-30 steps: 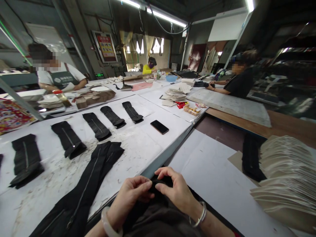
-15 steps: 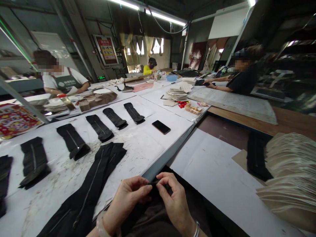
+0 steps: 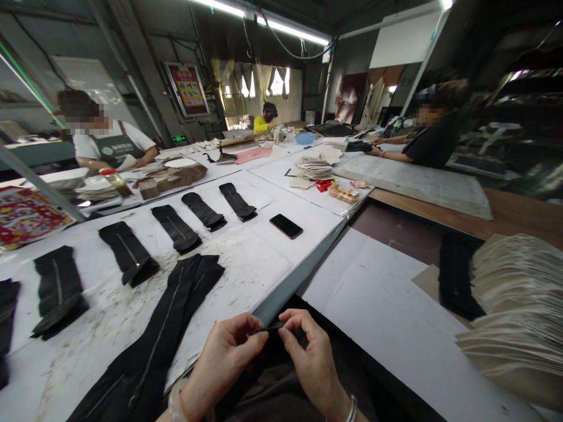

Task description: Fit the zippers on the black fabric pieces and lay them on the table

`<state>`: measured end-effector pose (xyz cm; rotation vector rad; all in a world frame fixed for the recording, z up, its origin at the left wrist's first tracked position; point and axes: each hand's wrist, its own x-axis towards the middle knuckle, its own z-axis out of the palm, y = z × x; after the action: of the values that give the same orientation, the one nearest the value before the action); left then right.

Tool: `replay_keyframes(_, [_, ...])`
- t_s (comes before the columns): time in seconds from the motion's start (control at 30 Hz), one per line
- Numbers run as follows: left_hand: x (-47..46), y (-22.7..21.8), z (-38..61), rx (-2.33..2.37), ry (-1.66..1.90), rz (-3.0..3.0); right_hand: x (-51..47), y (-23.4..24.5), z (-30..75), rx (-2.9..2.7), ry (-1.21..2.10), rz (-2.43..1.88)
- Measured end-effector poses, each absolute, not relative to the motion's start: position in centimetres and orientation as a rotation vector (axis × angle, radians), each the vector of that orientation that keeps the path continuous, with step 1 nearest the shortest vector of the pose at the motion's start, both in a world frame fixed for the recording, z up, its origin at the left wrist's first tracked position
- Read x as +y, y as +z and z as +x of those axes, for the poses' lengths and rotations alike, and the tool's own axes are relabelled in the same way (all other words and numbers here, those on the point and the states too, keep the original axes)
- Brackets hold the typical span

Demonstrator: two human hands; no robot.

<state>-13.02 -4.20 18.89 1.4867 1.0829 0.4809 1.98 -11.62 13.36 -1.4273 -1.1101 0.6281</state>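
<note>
Above my lap, at the table's near edge, my left hand [image 3: 235,346] and my right hand [image 3: 310,354] meet in fingertip pinches. Stretched between the two pinches is a short, thin dark strip [image 3: 272,329]; its exact kind is too small to make out. Left of my hands lies a long black zippered fabric piece [image 3: 152,343], its near end cut off by the frame. Beyond it, several black boot shafts with zippers, such as this boot shaft [image 3: 129,252], lie in a row across the white tabletop [image 3: 246,281].
A phone [image 3: 285,225] rests on the table ahead. To the right, a fanned stack of beige sheets [image 3: 519,305] stands beside another black zippered piece [image 3: 457,275]. Farther off are a clear box [image 3: 345,192] and stacked pieces [image 3: 314,167]. Co-workers sit left, right and at the back.
Both hands keep their pinches in nearly the same place, with only slight finger movement. The whole view has shifted a little; nothing on the table has moved.
</note>
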Motion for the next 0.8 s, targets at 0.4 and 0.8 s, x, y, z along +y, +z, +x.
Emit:
replay_keyframes(0.4, [-4.2,19.6,-12.9,1.115,0.400,1.672,-11.4,14.0,2.2,-0.819,1.047,-1.353])
replay_keyframes(0.8, [-3.0,20.6,-12.9,1.113,0.386,1.775,-11.7,13.1,2.3,-0.664,1.179,-1.107])
